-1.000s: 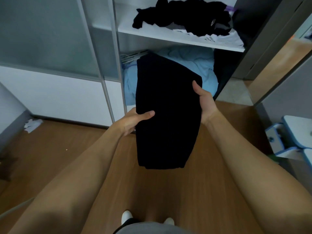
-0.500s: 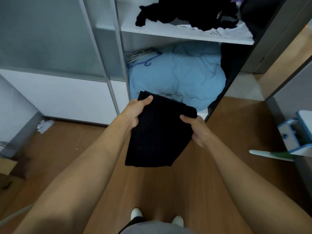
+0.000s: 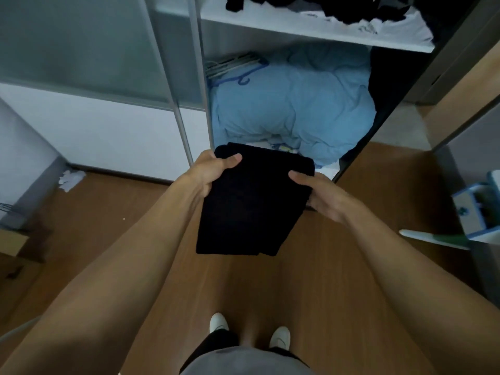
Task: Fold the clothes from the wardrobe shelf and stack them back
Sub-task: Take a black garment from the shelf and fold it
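A folded black garment (image 3: 249, 207) hangs flat between my two hands in front of the open wardrobe. My left hand (image 3: 208, 171) grips its upper left corner, thumb on top. My right hand (image 3: 322, 196) holds its right edge, thumb on top and fingers underneath. The white wardrobe shelf (image 3: 270, 25) runs along the top of the view. A heap of unfolded black clothes (image 3: 351, 6) lies on it over a white printed shirt (image 3: 392, 28).
Below the shelf lies a bulky light blue duvet (image 3: 292, 109) with several hangers (image 3: 235, 66) behind it. A frosted sliding door (image 3: 81, 50) stands at the left. On the wooden floor are crumpled paper (image 3: 70, 180), a cardboard box (image 3: 10, 242) and a blue-white stool (image 3: 476, 209).
The garment went from a long panel held upright before the shelves to a shorter fold held lower and flatter. Both hands came down toward me, and the view tilted downward.
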`<state>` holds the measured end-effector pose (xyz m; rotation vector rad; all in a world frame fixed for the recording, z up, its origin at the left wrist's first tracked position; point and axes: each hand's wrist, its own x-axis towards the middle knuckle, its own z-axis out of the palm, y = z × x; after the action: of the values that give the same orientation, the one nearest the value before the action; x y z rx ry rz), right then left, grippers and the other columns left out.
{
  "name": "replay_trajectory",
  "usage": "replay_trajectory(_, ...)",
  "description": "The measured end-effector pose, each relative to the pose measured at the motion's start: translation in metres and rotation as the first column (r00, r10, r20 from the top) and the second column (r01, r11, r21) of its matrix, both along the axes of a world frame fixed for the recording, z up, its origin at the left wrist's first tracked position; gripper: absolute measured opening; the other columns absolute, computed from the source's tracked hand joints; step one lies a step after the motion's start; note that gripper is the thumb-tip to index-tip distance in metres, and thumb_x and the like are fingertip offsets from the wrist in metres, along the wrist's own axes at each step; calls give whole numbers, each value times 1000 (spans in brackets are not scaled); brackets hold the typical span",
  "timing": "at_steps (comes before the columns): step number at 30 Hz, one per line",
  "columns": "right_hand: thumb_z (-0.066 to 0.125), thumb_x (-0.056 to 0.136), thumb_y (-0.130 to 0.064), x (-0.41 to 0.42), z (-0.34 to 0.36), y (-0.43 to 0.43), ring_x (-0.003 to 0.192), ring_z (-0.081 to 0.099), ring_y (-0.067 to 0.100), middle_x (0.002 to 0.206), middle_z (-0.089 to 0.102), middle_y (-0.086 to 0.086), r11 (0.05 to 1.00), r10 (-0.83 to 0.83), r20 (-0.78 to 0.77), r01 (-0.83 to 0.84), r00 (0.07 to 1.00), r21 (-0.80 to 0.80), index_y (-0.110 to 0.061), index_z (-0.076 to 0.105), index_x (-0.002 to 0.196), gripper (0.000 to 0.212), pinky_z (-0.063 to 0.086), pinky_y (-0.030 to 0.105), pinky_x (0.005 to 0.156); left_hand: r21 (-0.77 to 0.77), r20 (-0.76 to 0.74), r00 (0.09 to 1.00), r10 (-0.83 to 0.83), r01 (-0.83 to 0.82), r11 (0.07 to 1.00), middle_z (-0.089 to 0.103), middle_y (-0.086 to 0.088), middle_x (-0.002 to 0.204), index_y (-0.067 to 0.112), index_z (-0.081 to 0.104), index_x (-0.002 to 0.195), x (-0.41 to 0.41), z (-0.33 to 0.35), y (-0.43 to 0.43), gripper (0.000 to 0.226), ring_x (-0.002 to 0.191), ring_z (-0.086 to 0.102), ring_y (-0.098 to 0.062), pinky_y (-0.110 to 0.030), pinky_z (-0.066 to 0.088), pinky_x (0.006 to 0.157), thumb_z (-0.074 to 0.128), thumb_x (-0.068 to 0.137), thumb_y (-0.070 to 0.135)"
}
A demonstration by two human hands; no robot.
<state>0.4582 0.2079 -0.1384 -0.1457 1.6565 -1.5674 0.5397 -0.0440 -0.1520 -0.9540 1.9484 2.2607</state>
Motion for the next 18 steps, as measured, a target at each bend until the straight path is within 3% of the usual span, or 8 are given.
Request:
replay_trajectory(3, 64, 95, -41, 1, -19, -5, 120, 63, 18, 119, 73, -2, 967, 79, -107, -51, 991, 250, -21, 68, 121, 33, 46, 41, 107, 1, 77, 997, -4, 4, 1000, 76, -10, 104, 7, 70, 111, 4, -11, -11, 46, 91, 74, -21, -26, 59, 69, 86, 77, 33)
replay_trajectory(5, 61, 96, -45, -1, -28, -14, 128, 56, 21, 127, 68, 0, 961, 54, 27, -60, 998, 268, -19, 65, 125, 39, 53, 44, 98, 17, 106, 994, 2, -4, 1000, 76, -9, 103, 8, 70, 109, 9, -19, -20, 43, 86, 75, -19, -24, 59, 65, 84, 79, 36)
replay_trajectory(7, 59, 96, -46, -1, -37, -26, 140, 42, 28, 149, 49, 4, 979, -25, 220, -21, 975, 204, -15, 52, 140, 55, 55, 55, 92, -1, 141, 990, 10, -10, 1000, 76, -9, 102, 9, 70, 110, 10, -26, -28, 41, 83, 75, -20, -24, 58, 63, 78, 84, 40)
replay_trajectory(9, 56, 97, -47, 1, -44, -42, 142, 37, 34, 156, 37, 7, 977, -134, 324, 71, 937, 199, -16, 44, 147, 60, 48, 66, 96, -63, 197, 980, 9, 4, 998, 74, -10, 106, 7, 65, 121, 7, -31, -37, 49, 91, 73, -24, -27, 58, 71, 70, 90, 46)
replay_trajectory(11, 58, 97, -45, 3, -51, -59, 138, 42, 37, 155, 40, 9, 943, -306, 343, 235, 888, 234, -15, 46, 145, 58, 41, 70, 100, -165, 291, 956, -18, 69, 984, 68, -10, 122, 7, 57, 134, 4, -35, -44, 62, 105, 67, -27, -30, 52, 83, 60, 94, 53)
replay_trajectory(13, 63, 96, -40, 6, -56, -76, 125, 53, 33, 144, 53, 11, 888, -447, 313, 374, 838, 267, -13, 52, 140, 53, 44, 65, 99, -221, 395, 917, -55, 153, 963, 56, -12, 140, 8, 47, 145, 2, -40, -50, 72, 121, 57, -31, -35, 45, 88, 50, 96, 61)
replay_trajectory(15, 69, 94, -33, 7, -58, -88, 103, 61, 27, 126, 63, 10, 830, -549, 247, 486, 798, 275, -11, 57, 131, 45, 55, 53, 81, -150, 431, 900, -72, 150, 977, 46, -11, 150, 11, 41, 150, 5, -46, -55, 78, 131, 48, -32, -45, 44, 99, 48, 94, 66)
replay_trajectory(18, 72, 90, -24, 2, -59, -99, 84, 63, 20, 101, 66, 8, 756, -646, 141, 605, 750, 250, -10, 63, 108, 24, 55, 38, 59, 14, 447, 893, -53, 53, 999, 40, -6, 155, 16, 42, 150, 15, -61, -68, 87, 141, 38, -31, -66, 37, 106, 52, 86, 75)
